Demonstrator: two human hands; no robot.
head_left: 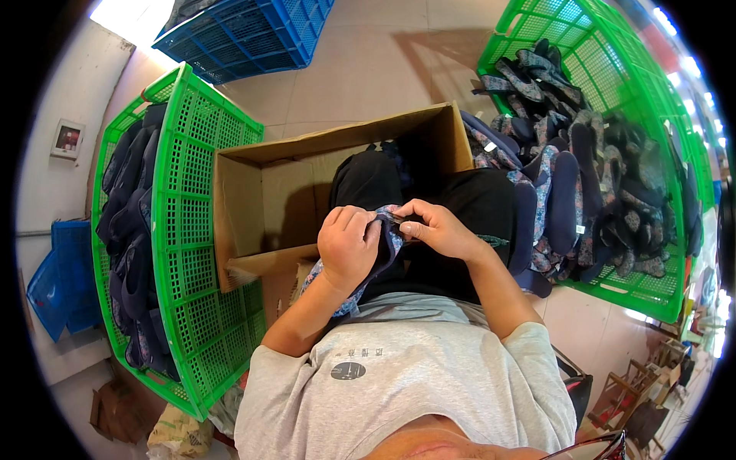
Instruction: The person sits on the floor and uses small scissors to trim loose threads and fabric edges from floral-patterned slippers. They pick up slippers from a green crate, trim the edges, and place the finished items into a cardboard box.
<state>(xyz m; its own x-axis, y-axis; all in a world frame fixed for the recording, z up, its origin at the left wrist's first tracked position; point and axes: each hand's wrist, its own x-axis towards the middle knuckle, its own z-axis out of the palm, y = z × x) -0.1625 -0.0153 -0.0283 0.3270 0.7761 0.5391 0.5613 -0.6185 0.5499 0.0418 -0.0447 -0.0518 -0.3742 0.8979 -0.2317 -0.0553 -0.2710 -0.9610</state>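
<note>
Over my lap, my left hand (346, 241) and my right hand (443, 230) are close together, pinching the upper edge of a navy and floral fabric slipper (346, 307). Its patterned side hangs below my left wrist and forearm, partly hidden by them. The fingers of my left hand are curled in. My right thumb and index finger press on the slipper's edge from the other side. What exactly lies between the fingertips is too small to make out. Beside my right thigh, several similar slippers (563, 203) are heaped, navy soles and floral uppers showing.
An open cardboard box (239, 211) lies around my knees. On the left stands a green mesh crate (203, 165) filled with dark slippers (134, 276). A larger green crate (613, 57) on the right holds the heap. A blue crate (257, 42) sits at the far side.
</note>
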